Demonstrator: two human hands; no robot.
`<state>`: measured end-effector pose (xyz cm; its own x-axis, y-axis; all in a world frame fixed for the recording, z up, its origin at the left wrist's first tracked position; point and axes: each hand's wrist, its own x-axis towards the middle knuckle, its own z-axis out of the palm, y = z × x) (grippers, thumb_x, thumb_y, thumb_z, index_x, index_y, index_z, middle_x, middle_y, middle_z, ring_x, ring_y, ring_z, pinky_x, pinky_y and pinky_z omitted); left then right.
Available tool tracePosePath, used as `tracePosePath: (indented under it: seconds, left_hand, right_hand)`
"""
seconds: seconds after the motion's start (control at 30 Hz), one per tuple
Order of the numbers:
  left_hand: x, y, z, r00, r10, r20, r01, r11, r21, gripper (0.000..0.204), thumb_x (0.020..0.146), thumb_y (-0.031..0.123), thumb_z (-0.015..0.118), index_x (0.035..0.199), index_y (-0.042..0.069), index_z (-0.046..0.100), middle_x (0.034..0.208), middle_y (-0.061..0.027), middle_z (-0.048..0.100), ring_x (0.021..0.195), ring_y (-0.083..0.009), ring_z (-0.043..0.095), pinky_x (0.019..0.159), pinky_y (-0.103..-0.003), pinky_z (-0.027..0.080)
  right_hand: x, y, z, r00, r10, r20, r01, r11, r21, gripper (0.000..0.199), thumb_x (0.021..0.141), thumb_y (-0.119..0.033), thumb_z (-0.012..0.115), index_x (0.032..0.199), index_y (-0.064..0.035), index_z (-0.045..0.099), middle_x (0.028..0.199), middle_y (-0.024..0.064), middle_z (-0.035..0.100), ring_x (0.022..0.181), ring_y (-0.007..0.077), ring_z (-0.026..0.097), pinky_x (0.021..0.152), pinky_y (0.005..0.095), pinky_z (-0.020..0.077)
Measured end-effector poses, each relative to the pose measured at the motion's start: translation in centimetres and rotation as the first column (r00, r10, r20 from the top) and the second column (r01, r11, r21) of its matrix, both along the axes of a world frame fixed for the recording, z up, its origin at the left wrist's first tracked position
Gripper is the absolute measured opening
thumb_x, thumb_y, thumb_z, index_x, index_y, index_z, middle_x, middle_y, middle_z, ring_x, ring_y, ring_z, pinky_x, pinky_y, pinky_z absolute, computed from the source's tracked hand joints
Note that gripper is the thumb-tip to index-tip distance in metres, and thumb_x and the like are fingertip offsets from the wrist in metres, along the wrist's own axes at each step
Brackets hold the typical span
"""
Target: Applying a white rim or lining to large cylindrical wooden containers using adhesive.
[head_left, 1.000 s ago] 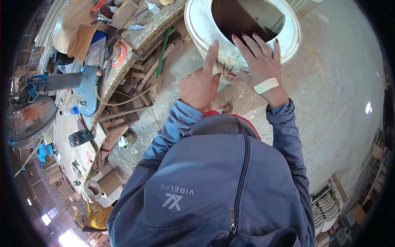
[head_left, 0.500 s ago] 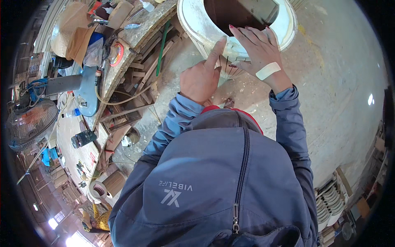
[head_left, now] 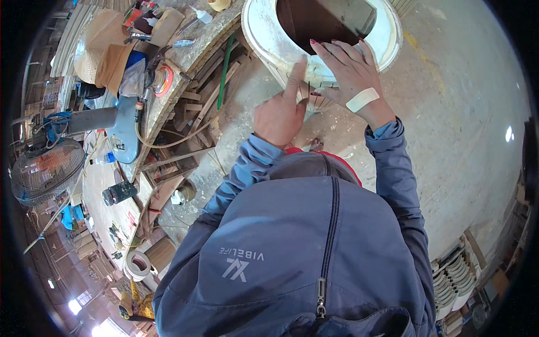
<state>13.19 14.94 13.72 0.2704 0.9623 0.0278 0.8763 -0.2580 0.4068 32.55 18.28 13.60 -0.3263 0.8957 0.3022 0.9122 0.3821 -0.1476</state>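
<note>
Mottled concrete floor [head_left: 460, 129] spreads beneath both your hands and well out past the right one. Workbench [head_left: 197, 50], worn and cluttered, runs along the far side of your left hand, loose timber under it.

White ring-topped hollow piece [head_left: 263, 31]: directly ahead of both hands, its broad round rim under your fingers, dark hole just beyond your right fingertips, narrow slats down its side.

Pedestal fan [head_left: 49, 171], wire-caged, well out to the left of your left hand. Stacked curved white parts [head_left: 453, 281], behind and to the right of your right hand. Straw hat [head_left: 92, 50], on the bench side, well left of your left hand.

Your right hand [head_left: 356, 81]: laid palm-down over the near rim, fingers slightly spread, thumb set apart toward the left hand; not clamped. Your left hand [head_left: 279, 115]: index straight, its tip at the rim's near edge, other fingers curled; cannot tell whether they close on anything. Hands just beside each other, apart.

Disc sander [head_left: 159, 80], orange-red pad edge, left of your left hand on the bench. Thin green strip [head_left: 225, 73], between sander and left hand. Beige adhesive patch [head_left: 362, 100], on the back of your right hand.
</note>
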Motion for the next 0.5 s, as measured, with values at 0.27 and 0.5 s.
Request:
tracePosePath:
  seconds: [0.27,0.5]
  left_hand:
    - [0.7,-0.2,0.0,0.994,-0.096,-0.052,0.098,0.994,0.038,0.088,0.085,0.022,0.069,0.158,0.034,0.022,0.081,-0.0164,0.071,0.068,-0.0373,0.069,0.058,-0.049,0.054]
    - [-0.2,0.4,0.5,0.99,-0.026,-0.14,0.036,0.997,0.069,0.084,0.085,0.025,0.068,0.157,0.035,0.026,0.077,-0.0145,0.07,0.065,-0.0349,0.068,0.055,-0.047,0.054]
  right_hand:
    - [0.1,-0.2,0.1,1.0,0.004,-0.024,-0.003,1.0,0.002,0.093,0.067,-0.037,0.083,0.149,-0.0232,0.042,0.137,0.0022,0.057,0.133,0.0217,0.046,0.121,0.0523,0.0185]
    - [0.0,-0.1,-0.1,0.999,0.005,-0.032,-0.004,1.0,0.029,0.092,0.067,-0.038,0.084,0.148,-0.0222,0.044,0.136,0.0022,0.058,0.133,0.0211,0.046,0.121,0.0527,0.0193]
